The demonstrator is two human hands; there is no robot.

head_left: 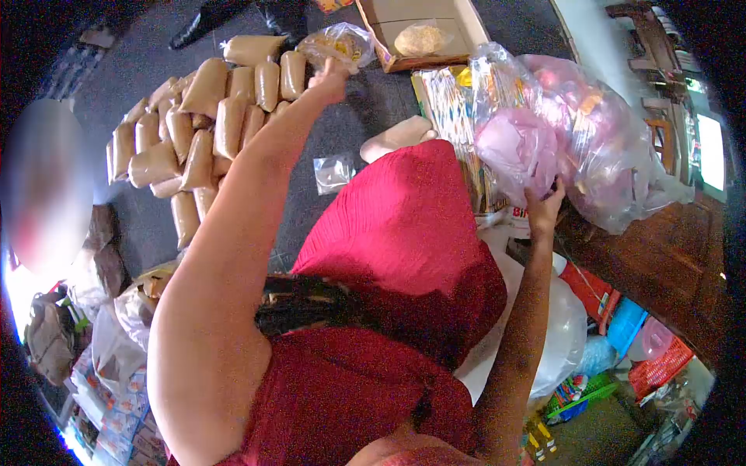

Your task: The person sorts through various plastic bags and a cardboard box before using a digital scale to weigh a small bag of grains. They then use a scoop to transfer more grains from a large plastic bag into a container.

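Observation:
On the dark floor lies a clear plastic bag (347, 40) with yellowish contents. My left hand (331, 82) reaches to its near edge, fingers partly spread; whether they touch the bag is hard to make out. Over on the right, my right hand (546, 203) grips the lower edge of a pink plastic bag (517, 144), its fingers bent round the crumpled film. Behind that hand bulges a large clear sack (622, 147) of pinkish items. To the left of my left forearm, several filled brown packets (198, 155) lie heaped together.
A cardboard box (373, 31) at the top holds a round packet (421, 39). Long thin packs (447, 101) lie beside the pink bag. A small clear sachet (334, 174) is on the floor near my red-clothed knee (388, 210). Baskets (659, 366) stand lower right.

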